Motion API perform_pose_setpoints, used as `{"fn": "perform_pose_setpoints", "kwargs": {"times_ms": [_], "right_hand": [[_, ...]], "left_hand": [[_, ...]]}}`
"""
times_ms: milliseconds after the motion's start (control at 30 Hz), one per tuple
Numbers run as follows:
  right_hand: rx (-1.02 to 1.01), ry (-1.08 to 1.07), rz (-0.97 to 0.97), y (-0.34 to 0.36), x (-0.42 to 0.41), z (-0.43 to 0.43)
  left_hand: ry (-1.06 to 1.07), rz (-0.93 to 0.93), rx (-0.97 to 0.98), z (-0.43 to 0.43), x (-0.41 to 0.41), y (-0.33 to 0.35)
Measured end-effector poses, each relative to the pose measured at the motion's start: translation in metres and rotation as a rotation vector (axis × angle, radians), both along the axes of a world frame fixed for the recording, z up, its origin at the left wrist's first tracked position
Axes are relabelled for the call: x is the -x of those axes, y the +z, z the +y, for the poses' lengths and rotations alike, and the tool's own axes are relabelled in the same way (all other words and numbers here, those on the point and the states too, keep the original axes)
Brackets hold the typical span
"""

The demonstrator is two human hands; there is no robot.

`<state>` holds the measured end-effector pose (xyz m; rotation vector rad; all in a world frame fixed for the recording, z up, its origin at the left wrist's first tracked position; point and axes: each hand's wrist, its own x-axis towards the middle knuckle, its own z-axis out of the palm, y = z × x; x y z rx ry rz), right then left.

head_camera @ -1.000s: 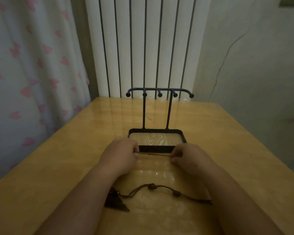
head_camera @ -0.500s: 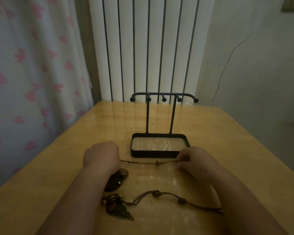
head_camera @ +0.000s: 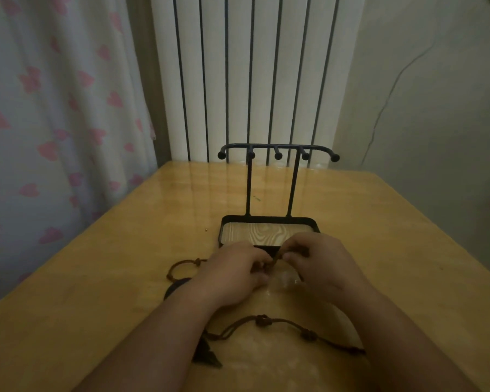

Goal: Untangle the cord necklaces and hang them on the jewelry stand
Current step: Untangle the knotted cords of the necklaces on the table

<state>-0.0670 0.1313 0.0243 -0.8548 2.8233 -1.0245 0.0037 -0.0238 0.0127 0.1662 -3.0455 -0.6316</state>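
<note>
**Nothing on the stand yet**

From where I stand, the job looks barely begun. The stand point(head_camera: 277, 149) sits at mid-table with all its hooks bare, and its tray point(head_camera: 263, 233) holds nothing either.

The left hand point(head_camera: 234, 274) and right hand point(head_camera: 323, 264) are close together just in front of the tray. Each pinches the same cord point(head_camera: 274, 260) between curled fingertips, seemingly picking at a knot or crossing there. That cord's loop point(head_camera: 178, 267) trails out on the table point(head_camera: 111, 292) beyond the left hand.

A second necklace point(head_camera: 283, 322) lies nearer the person, under the forearms, with its dark pendant point(head_camera: 207, 356) by the left arm. I cannot tell whether the two are still joined beneath that arm.

So what is left, I'd say, is freeing the held cord, hanging it, and then dealing with the other necklace.
</note>
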Motion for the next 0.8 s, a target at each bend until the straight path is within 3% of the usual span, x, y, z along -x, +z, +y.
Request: {"fn": "perform_pose_setpoints", "kwargs": {"times_ms": [100, 333, 500, 800], "right_hand": [[0.108, -0.051, -0.089, 0.002, 0.001, 0.001], [0.446, -0.01, -0.483, 0.01, -0.005, 0.01], [0.413, -0.048, -0.36, 0.008, -0.004, 0.008], [0.434, -0.117, -0.252, 0.008, -0.002, 0.007]], "left_hand": [[0.042, 0.084, -0.068, -0.001, -0.002, 0.005], [0.201, 0.162, -0.553, -0.013, -0.017, 0.03], [0.091, 0.066, -0.755, -0.018, -0.024, 0.035], [0.051, 0.065, -0.918, -0.022, -0.029, 0.034]]}}
